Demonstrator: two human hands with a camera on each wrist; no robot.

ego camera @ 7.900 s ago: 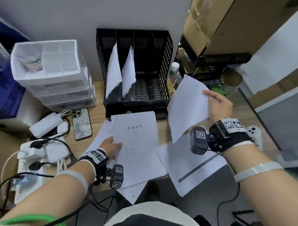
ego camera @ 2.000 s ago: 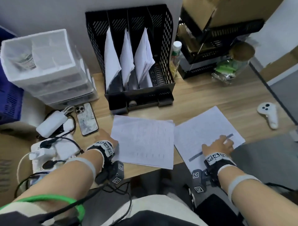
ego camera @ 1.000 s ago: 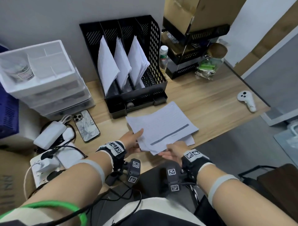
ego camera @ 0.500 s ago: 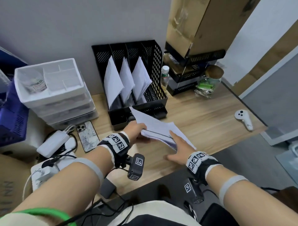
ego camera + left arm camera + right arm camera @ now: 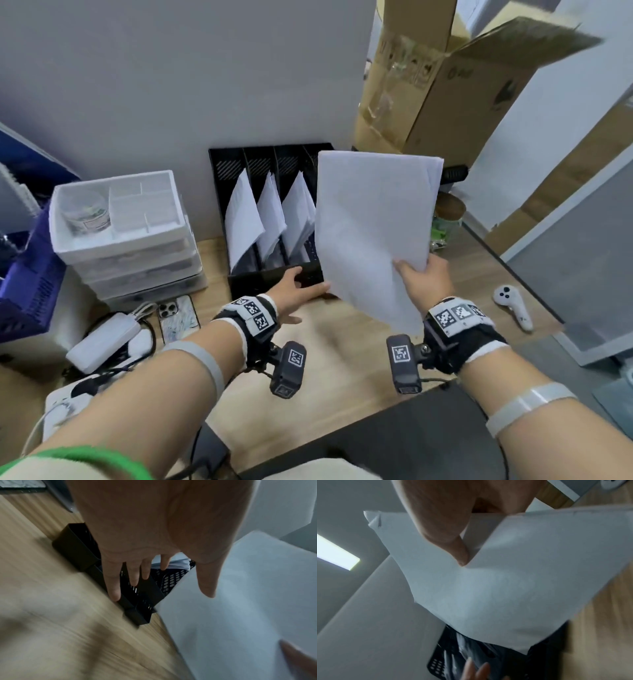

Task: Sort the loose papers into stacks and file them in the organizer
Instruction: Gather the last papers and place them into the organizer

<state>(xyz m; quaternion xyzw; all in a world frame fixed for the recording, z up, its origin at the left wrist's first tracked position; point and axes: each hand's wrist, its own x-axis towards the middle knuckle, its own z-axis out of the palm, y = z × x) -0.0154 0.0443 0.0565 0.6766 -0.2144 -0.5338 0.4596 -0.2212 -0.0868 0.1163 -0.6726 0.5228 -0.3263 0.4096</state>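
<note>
A black mesh organizer point(image 5: 267, 277) stands against the wall, with white sheets leaning in three of its slots point(image 5: 270, 216). My right hand point(image 5: 424, 277) pinches a stack of white papers point(image 5: 370, 233) by its lower right edge and holds it upright in front of the organizer's right side. The thumb point(image 5: 453, 545) presses on the paper stack point(image 5: 488, 595). My left hand point(image 5: 294, 291) reaches with straight fingers point(image 5: 113, 585) to the organizer's front lip point(image 5: 142, 601), beside the lower left corner of the papers point(image 5: 240, 615). The rightmost slot is hidden behind the stack.
White drawer boxes point(image 5: 126, 233) stand left of the organizer; a phone point(image 5: 178, 317) and chargers point(image 5: 102, 342) lie before them. A cardboard box point(image 5: 445, 85) towers at the back right, a jar point(image 5: 445, 219) below it. A white controller point(image 5: 513, 308) lies near the desk's right edge.
The two piles on the desk were gathered into one stack. My right hand has lifted it upright in front of the organizer, and my left hand has let go and moved to the organizer's front.
</note>
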